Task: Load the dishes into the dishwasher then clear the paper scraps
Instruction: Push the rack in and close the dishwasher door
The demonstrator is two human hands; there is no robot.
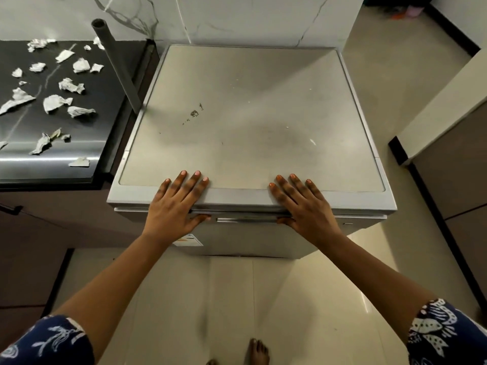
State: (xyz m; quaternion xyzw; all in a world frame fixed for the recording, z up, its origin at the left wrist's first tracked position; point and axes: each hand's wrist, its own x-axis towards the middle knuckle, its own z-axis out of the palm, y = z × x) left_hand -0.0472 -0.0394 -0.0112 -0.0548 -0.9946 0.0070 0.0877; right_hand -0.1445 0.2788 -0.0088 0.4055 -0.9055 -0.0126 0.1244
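A grey box-shaped dishwasher (250, 114) stands on the floor in front of me, its door shut and its flat top bare. My left hand (176, 204) lies on the front edge of the top, fingers spread, thumb under the lip by the door handle (247, 219). My right hand (303, 204) rests the same way further right, thumb at the handle's other end. Neither hand holds a loose object. Several crumpled white paper scraps (56, 102) lie scattered on the dark countertop (23, 167) to the left. No dishes are in view.
A grey pipe (116, 64) leans between the countertop and the dishwasher. A white marble wall (237, 19) backs both. A cabinet (448, 154) stands at the right, with pale tiled floor (237, 299) in between. My bare foot (259, 351) shows at the bottom.
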